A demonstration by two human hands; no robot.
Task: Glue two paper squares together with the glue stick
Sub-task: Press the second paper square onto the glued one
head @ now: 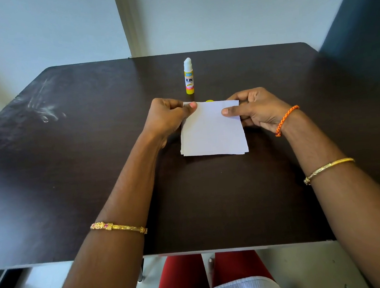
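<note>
Both hands pinch the paper squares (212, 129) at the far corners — left hand (166, 119), right hand (255, 110) — stacked on the dark surface (67, 157). Glue stick (189, 76) stands uncapped beyond. Aligning step, likely; next — press flat.

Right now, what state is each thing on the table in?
Glue stick: upright, uncapped, white glue exposed, untouched.
Yellow cap: off, mostly hidden behind the papers.
Paper squares: stacked, edges nearly aligned, pinched at the top corners.
Left hand: gripping the papers.
Right hand: gripping the papers.
</note>
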